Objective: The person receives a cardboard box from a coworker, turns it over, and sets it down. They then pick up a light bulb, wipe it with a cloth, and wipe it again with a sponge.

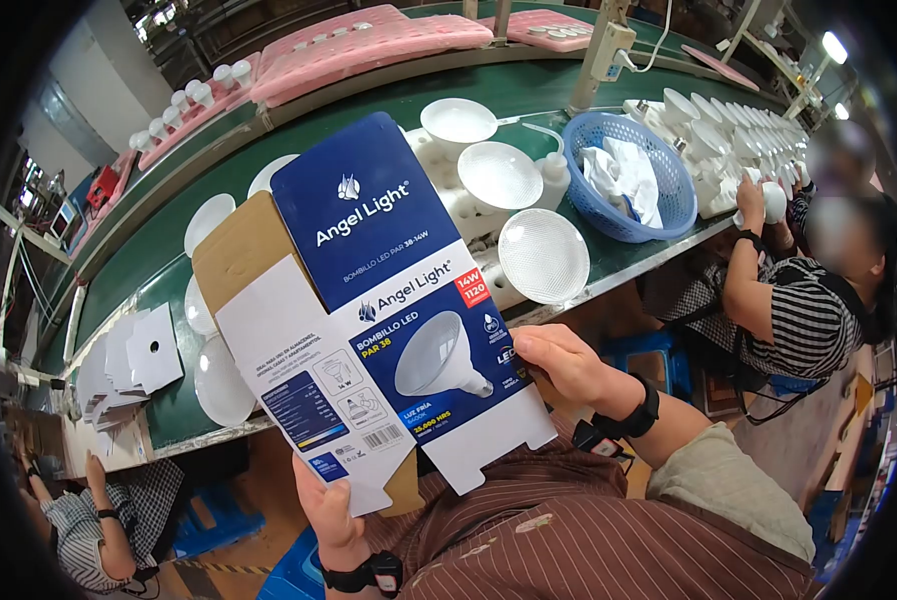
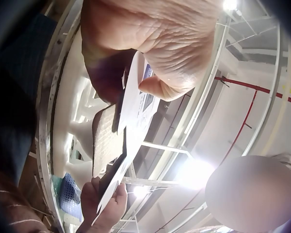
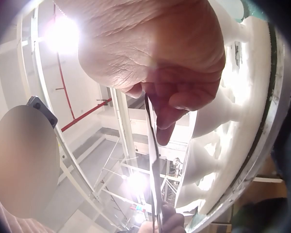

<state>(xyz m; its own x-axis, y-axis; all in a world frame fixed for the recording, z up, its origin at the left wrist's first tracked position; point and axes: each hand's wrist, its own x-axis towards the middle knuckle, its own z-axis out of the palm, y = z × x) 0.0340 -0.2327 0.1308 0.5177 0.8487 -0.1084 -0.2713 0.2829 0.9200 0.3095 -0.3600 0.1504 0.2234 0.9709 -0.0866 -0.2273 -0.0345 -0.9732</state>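
Flat Angel Light carton [image 1: 409, 325] fills the middle of my head view, held slanted above the person's lap, in front of the worktop [image 1: 249, 150]. The left hand [image 1: 331, 510] pinches its lower left corner, thumb on the printed face and fingers behind, as the left wrist view confirms. The right hand [image 1: 574, 368] is closed lightly on the opposite edge, thumb in front and fingers behind. I judge that gripping both sides steadies the thin card, and its tilt turns the print toward the wearer.

Beyond it, I see white lamps [image 1: 544, 257] face up along the green surface; some sit in pale foam, probably so their tapered ends stay off the surface. A blue basket [image 1: 594, 210] contains crumpled white cloth [image 1: 624, 175], and white card pieces [image 1: 156, 350] lie on the left, near the front edge. Pink foam [image 1: 369, 50] carries small parts on the raised shelf behind.

Around the room, I see another person [image 1: 809, 300] working at the right, someone at the lower left, and, in both wrist views, bright ceiling lights.
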